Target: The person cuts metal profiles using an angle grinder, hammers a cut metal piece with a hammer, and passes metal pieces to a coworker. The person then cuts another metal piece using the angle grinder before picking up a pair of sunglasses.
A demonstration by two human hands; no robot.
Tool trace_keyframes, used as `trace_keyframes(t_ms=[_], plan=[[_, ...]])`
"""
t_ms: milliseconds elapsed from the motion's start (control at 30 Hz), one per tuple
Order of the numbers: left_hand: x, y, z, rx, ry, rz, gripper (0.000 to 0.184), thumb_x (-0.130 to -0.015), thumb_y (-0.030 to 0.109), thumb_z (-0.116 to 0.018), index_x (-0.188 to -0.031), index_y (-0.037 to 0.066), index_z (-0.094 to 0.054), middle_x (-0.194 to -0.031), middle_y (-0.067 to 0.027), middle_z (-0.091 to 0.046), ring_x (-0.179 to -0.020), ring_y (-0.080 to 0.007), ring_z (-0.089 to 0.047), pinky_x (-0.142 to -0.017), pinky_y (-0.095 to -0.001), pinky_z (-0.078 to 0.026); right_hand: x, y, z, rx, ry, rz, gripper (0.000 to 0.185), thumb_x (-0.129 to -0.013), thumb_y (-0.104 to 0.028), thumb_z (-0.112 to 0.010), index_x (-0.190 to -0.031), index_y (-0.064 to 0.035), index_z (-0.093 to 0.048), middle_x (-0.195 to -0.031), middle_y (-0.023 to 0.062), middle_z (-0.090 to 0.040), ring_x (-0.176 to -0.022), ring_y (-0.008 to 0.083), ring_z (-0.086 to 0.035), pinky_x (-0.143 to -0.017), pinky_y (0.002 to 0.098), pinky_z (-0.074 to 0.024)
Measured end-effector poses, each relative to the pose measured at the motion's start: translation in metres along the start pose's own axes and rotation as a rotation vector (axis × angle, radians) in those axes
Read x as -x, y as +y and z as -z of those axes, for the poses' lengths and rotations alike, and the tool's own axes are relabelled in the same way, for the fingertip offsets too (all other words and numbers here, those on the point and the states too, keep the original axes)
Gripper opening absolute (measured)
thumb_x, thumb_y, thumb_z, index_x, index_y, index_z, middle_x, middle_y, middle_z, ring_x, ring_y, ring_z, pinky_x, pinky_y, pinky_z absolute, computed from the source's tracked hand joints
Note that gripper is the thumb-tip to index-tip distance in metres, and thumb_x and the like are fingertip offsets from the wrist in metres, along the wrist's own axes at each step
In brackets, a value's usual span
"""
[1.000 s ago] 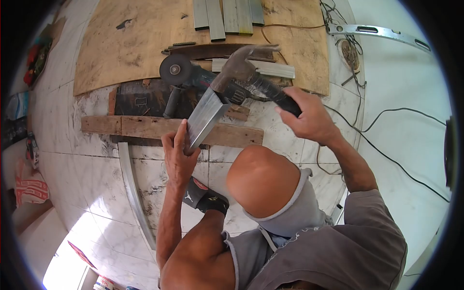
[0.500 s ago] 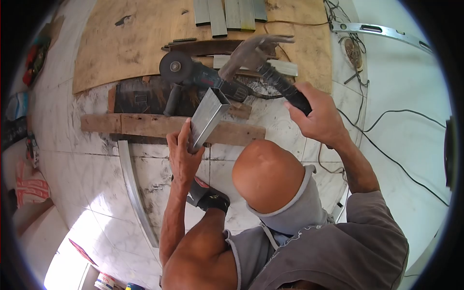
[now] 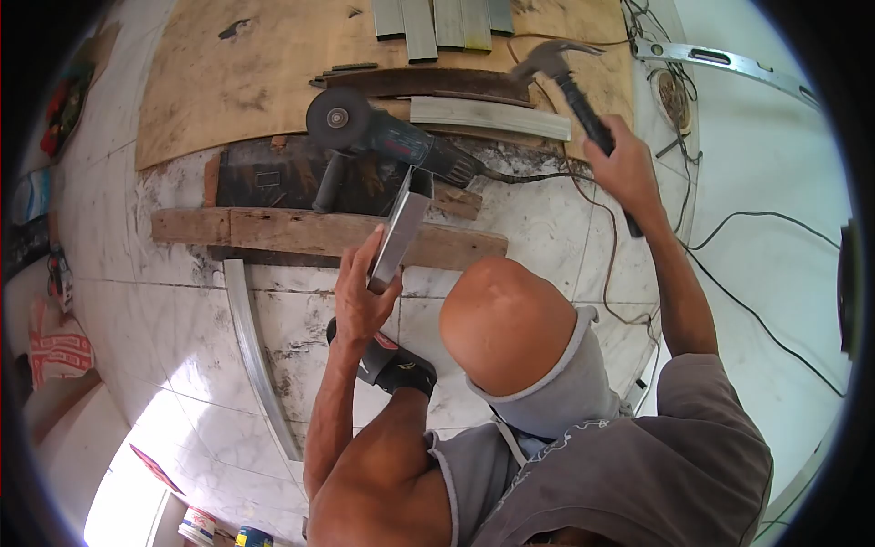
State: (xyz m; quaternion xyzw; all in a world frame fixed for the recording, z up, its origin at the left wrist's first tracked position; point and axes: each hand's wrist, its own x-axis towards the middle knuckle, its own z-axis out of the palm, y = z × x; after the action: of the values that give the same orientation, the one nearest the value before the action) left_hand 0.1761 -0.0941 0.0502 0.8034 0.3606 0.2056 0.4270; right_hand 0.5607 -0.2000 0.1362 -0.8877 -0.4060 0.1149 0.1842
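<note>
My left hand (image 3: 365, 290) is closed round the lower end of a short rectangular metal tube (image 3: 401, 230), which is tilted with its open end up and away from me. My right hand (image 3: 623, 173) grips the black-wrapped handle of a claw hammer (image 3: 581, 102), its head raised to the upper left of the hand and apart from the tube. An angle grinder (image 3: 392, 139) with a dark disc lies just beyond the tube. Under the tube runs a wooden plank (image 3: 301, 230) on the tiled floor.
Several cut metal tubes (image 3: 419, 32) lie on a plywood sheet (image 3: 273, 73) at the back. A spirit level (image 3: 720, 58) and loose cables (image 3: 729, 219) are on the right. One long metal strip (image 3: 252, 346) rests on the floor at the left, near my foot (image 3: 398, 367).
The hammer has moved away from the tube, up and to the right, with my right hand. My left hand has turned the tube slightly more upright and shifted it a little right.
</note>
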Motion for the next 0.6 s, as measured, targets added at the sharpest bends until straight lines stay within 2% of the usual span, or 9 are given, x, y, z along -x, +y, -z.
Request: trace_keyframes(t_ms=[33,133,233,300,400,500,567,600], plan=[[0.000,0.000,0.002,0.033,-0.005,-0.016,0.051,-0.082,0.003,-0.074,-0.130,0.003,-0.060,-0.101,-0.0146,-0.066,-0.090,-0.0252,-0.066,-0.079,-0.0357,-0.052,-0.015,0.031,-0.015,0.053,0.079,0.003,0.038,-0.090,-0.029,-0.070,-0.112,0.0005,-0.062,-0.079,0.0256,-0.066,-0.077,0.0441,-0.068,-0.070,0.0479,-0.0523],[0.008,0.004,0.014,0.275,-0.219,0.435,0.030,-0.089,0.010,-0.073,-0.116,0.000,-0.063,-0.084,-0.0096,-0.070,-0.075,-0.0162,-0.066,-0.073,-0.0303,-0.051,-0.057,0.111,-0.051,0.309,0.175,-0.049,0.038,-0.091,-0.030,-0.066,-0.114,-0.0011,-0.059,-0.090,0.0260,-0.069,-0.088,0.0457,-0.069,-0.076,0.0529,-0.0546],[0.012,0.001,0.019,0.363,-0.268,0.472,0.029,-0.089,0.014,-0.074,-0.112,-0.001,-0.063,-0.078,-0.0063,-0.069,-0.064,-0.0103,-0.060,-0.062,-0.0278,-0.049,-0.080,0.153,-0.074,0.445,0.211,-0.127,0.037,-0.091,-0.030,-0.065,-0.113,-0.0028,-0.057,-0.100,0.0246,-0.069,-0.092,0.0455,-0.069,-0.077,0.0552,-0.0553],[0.014,0.003,0.023,0.458,-0.264,0.500,0.029,-0.090,0.016,-0.075,-0.110,-0.001,-0.063,-0.077,-0.0050,-0.069,-0.067,-0.0090,-0.059,-0.063,-0.0272,-0.049,-0.084,0.165,-0.085,0.478,0.227,-0.155,0.036,-0.090,-0.030,-0.065,-0.112,-0.0034,-0.056,-0.106,0.0238,-0.067,-0.094,0.0449,-0.069,-0.078,0.0561,-0.0553],[0.012,0.006,0.027,0.548,-0.264,0.505,0.027,-0.091,0.017,-0.075,-0.108,-0.001,-0.064,-0.078,-0.0044,-0.070,-0.068,-0.0083,-0.058,-0.063,-0.0261,-0.048,-0.090,0.176,-0.099,0.509,0.287,-0.041,0.038,-0.090,-0.029,-0.066,-0.117,-0.0045,-0.056,-0.107,0.0226,-0.066,-0.094,0.0437,-0.069,-0.079,0.0552,-0.0551],[0.012,-0.002,0.028,0.584,-0.275,0.461,0.027,-0.091,0.018,-0.076,-0.107,-0.001,-0.064,-0.079,-0.0038,-0.070,-0.068,-0.0076,-0.057,-0.064,-0.0249,-0.048,-0.097,0.172,-0.109,0.576,0.368,0.023,0.031,-0.090,-0.026,-0.067,-0.112,-0.0047,-0.061,-0.103,0.0196,-0.068,-0.093,0.0412,-0.068,-0.080,0.0501,-0.0561],[0.002,-0.002,0.035,0.588,-0.308,0.439,0.026,-0.091,0.018,-0.077,-0.106,-0.001,-0.065,-0.079,-0.0033,-0.070,-0.068,-0.0073,-0.057,-0.064,-0.0247,-0.047,-0.096,0.127,-0.083,0.141,0.256,0.220,0.027,-0.092,-0.026,-0.068,-0.108,-0.0047,-0.069,-0.096,0.0129,-0.071,-0.086,0.0309,-0.070,-0.078,0.0397,-0.0574],[-0.004,0.001,0.042,0.581,-0.341,0.443,0.026,-0.091,0.017,-0.077,-0.105,-0.001,-0.065,-0.079,-0.0031,-0.070,-0.068,-0.0072,-0.056,-0.064,-0.0248,-0.047,-0.087,0.082,-0.061,-0.128,0.100,0.109,0.026,-0.094,-0.027,-0.069,-0.107,-0.0044,-0.071,-0.093,0.0094,-0.072,-0.084,0.0240,-0.070,-0.077,0.0348,-0.0565]])
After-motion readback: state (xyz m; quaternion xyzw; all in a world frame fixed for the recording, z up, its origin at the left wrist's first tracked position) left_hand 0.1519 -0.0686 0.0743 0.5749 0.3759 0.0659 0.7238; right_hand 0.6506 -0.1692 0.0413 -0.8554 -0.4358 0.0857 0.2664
